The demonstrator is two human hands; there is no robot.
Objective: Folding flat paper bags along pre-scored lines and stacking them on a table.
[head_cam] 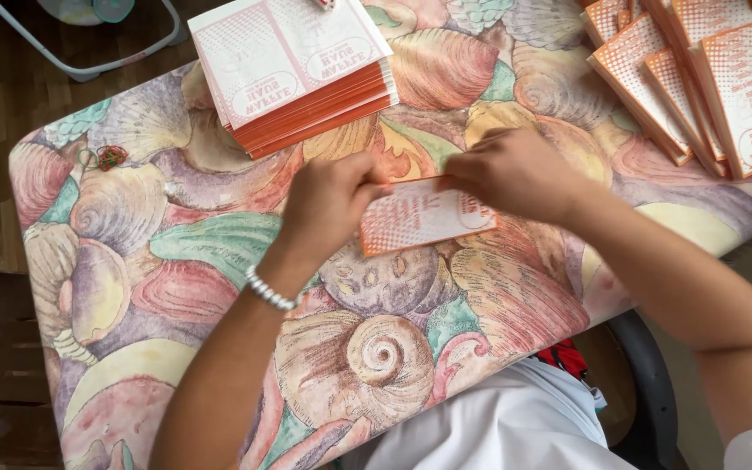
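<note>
Folding stage, head view. The left hand (328, 202) and the right hand (515, 174) met over a single orange-and-white printed paper sleeve (424, 218) lying flat on the shell-patterned surface (132, 261), just in front of the person. The fingers of both hands were closed on the sleeve's upper edge, the left at its near corner and the right toward its far end; the fingertips themselves were hidden. The step appeared to be creasing or opening that edge. A flat stack of unfolded sleeves (293, 70) lay beyond the left hand, a fanned row of finished sleeves (689, 78) beyond the right, and rubber bands (108, 157) near the surface's left edge. Any next move would call for an even pull along the edge.
</note>
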